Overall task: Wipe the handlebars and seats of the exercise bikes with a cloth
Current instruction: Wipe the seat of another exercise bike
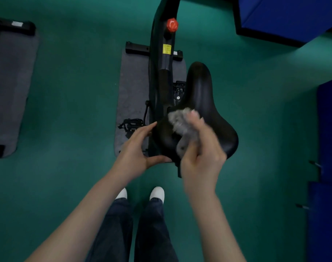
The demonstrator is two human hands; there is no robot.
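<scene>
Grey fluffy cloth lies bunched on the wide rear of the black seat, gripped by the blurred right hand. The left hand clasps the seat's left edge, thumb beneath, above the green floor.

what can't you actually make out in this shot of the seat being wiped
Head view only:
- Cut off by the top edge: the handlebars, beyond where the bike frame runs out of the picture.
- Blurred by motion: the right hand and the cloth, so the fingers' grip is smeared.
- Hidden: the rear left part of the seat, under the cloth and the left hand.
- Too small to read: the yellow label.
</scene>
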